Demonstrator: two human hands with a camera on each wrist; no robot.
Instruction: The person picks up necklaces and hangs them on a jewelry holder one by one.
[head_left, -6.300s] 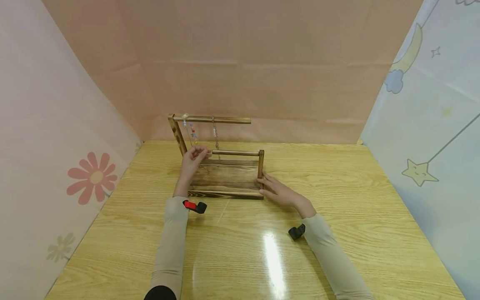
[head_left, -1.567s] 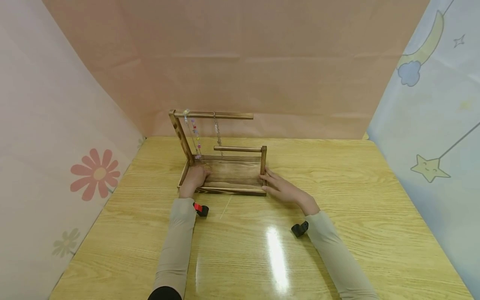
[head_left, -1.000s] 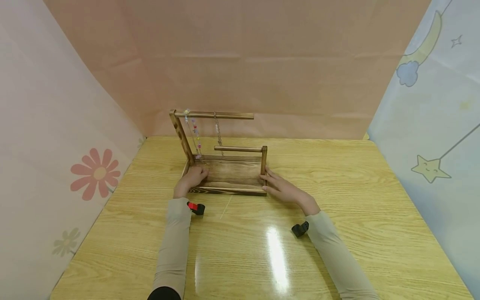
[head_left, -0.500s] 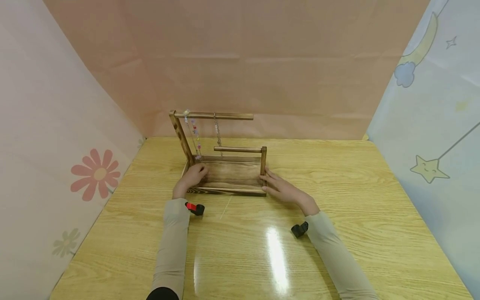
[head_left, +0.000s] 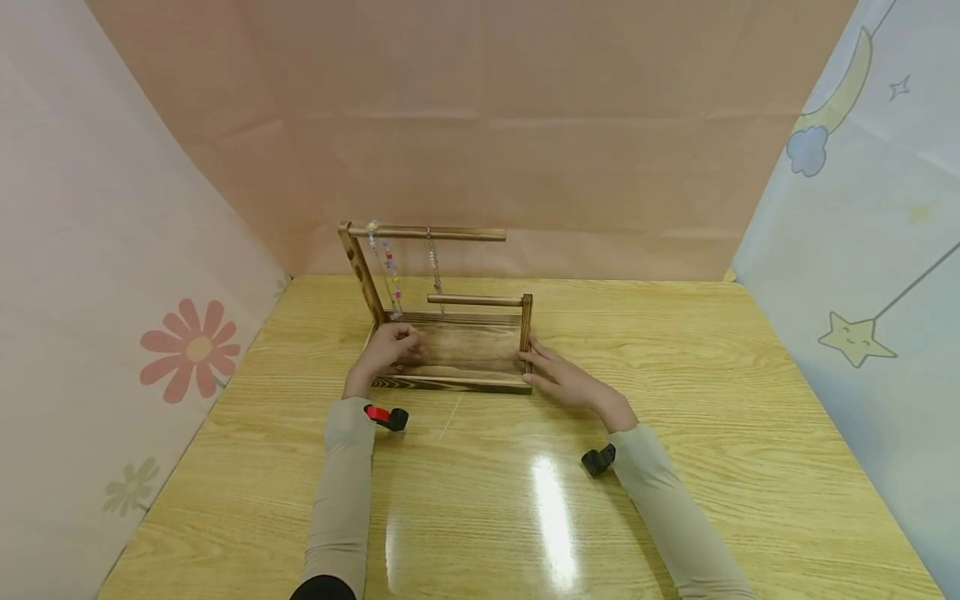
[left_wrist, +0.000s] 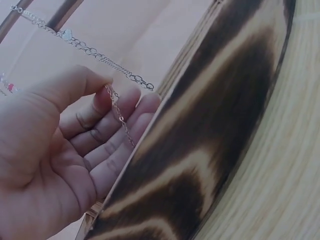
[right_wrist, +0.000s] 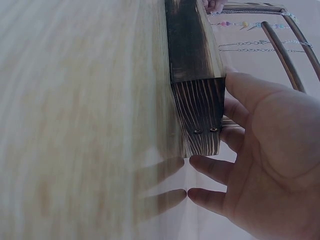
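A dark-grained wooden jewelry stand (head_left: 527,327) with a shallow tray base stands on the table. My left hand (head_left: 386,346) is over the tray's left end; thumb and forefinger pinch a thin, fine-linked chain (left_wrist: 121,119), which dangles past the other loosely bent fingers in the left wrist view. My right hand (head_left: 567,382) holds the stand's right end by the short post, thumb at the front corner. In the right wrist view its two outer fingers (right_wrist: 210,200) are spread beside the end panel. From the upper rod (head_left: 468,235) hang a colored bead strand (head_left: 395,279) and a silver chain (head_left: 434,262).
A shorter lower rod (head_left: 472,300) juts left from the right post, its left end free. The tall left post (head_left: 362,275) rises beside my left hand. Pink backdrop (head_left: 525,125) closes off the table's back edge, with printed sheets at both sides.
My left hand has gone from the lower rod's free end down into the tray's left end, then lifted slightly with the fine chain. The right hand keeps its place.
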